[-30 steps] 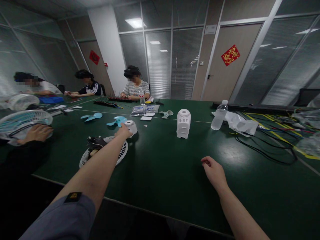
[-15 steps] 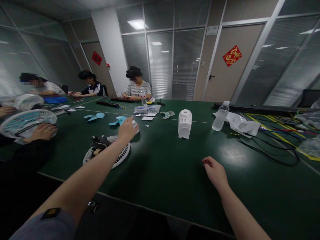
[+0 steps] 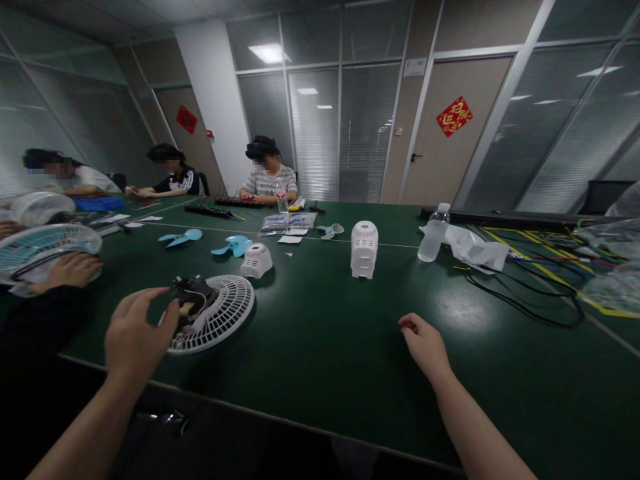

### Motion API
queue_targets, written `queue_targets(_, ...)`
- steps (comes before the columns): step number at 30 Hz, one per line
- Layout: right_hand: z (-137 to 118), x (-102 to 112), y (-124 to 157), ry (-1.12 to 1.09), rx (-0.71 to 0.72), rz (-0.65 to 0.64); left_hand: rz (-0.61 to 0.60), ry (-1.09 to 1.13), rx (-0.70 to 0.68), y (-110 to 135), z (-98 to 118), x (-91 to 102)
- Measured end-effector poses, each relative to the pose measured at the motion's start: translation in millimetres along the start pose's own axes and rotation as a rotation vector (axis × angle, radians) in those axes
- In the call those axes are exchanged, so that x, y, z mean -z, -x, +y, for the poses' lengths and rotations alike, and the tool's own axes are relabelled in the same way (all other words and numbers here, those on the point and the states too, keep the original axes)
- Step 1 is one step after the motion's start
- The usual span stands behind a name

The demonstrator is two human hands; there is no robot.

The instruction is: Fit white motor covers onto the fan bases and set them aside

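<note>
My left hand [image 3: 137,330] is at the near left, fingers and thumb curved apart with nothing between them. It is beside a dark fan motor [image 3: 193,297] with exposed wires, which sits on a round white fan grille [image 3: 230,313]; I cannot tell whether the fingertips touch the motor. A small white vented housing [image 3: 257,260] stands just beyond the grille. My right hand [image 3: 425,343] rests at the table's right side with its fingers curled in and nothing visible in them. Ahead of it stands a taller white vented housing [image 3: 364,250], upright.
Blue fan blades [image 3: 235,245] and a pale blade [image 3: 331,231] lie farther back, near plastic packets [image 3: 287,223]. A water bottle [image 3: 434,233] stands beside white wrapping [image 3: 475,248] and black cables [image 3: 520,310]. At left, a co-worker's hand [image 3: 73,270] holds another fan grille [image 3: 50,243].
My left hand has let go of the small white housing, leaving it on the table, and has drawn back towards me to the motor's left side. The right hand stays put.
</note>
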State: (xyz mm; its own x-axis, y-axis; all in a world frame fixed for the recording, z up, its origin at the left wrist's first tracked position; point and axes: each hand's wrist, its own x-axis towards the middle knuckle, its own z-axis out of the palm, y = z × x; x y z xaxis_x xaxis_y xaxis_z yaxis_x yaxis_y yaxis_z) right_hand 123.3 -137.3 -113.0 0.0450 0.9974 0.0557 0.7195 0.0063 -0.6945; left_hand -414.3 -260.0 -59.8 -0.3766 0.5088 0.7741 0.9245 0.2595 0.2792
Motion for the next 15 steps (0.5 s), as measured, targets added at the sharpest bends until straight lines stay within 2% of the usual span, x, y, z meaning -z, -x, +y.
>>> queue_targets(2,0.7,0.2,0.2,-0.011,0.004,0.001,-0.001,0.06,0.146,7.2,-29.7,-6.4)
queue_targets(3,0.8,0.4,0.6,-0.012,0.004,0.0,-0.039,0.113,0.223,10.5,-42.1,-11.1)
queue_targets(5,0.8,0.9,1.6,-0.01,0.002,-0.001,-0.186,0.269,0.352,16.2,-60.5,-21.8)
queue_targets(7,0.9,0.9,2.5,-0.007,0.004,-0.005,-0.367,0.397,0.423,20.2,-70.4,-31.3)
queue_targets(10,1.8,-0.2,2.0,-0.003,0.015,0.005,-0.531,0.366,0.423,22.4,-74.5,-39.3)
queue_targets(15,3.8,-2.0,-1.1,0.01,0.012,0.01,-0.54,0.259,0.342,20.2,-74.4,-41.7)
